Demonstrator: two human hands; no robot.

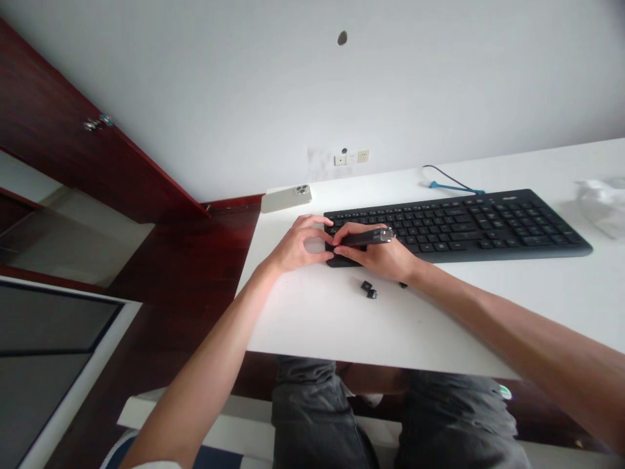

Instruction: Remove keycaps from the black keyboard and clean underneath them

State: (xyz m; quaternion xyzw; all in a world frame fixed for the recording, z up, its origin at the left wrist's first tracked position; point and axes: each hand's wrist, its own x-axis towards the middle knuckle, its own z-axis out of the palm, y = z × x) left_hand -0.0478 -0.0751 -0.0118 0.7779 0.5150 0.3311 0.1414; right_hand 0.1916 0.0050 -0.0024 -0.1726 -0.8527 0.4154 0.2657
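**Both hands meet at the keyboard's left end**

Nearest, two grey-trousered knees (312, 410) sit below the tabletop's (312, 319) near edge. From there a broad white stretch runs up to the keyboard (459, 228), giving the forearms room in front of it. Two small black keycaps (366, 285) lie touching or nearly so on this strip, in front of the keyboard's left part; a third small dark piece (403, 284) is partly hidden by the right wrist.

The right hand (383, 257) is closed around a slim black tool (359, 239) with a shiny metal end, its other end pointing into the keyboard's left end. The left hand (305, 244) curves over that same end, thumb and fingers parted; whether its fingertips pinch anything, I cannot tell. The tabletop's left edge drops off a little beyond that hand.

Off the keyboard's right end sits a blurred whitish item (600, 198). Just behind its back edge lies a blue strap (454, 188) with a dark cord; a phone (286, 198) rests beyond its left end, along the tabletop's edge. Farthest, wall sockets (351, 158) face the keyboard.
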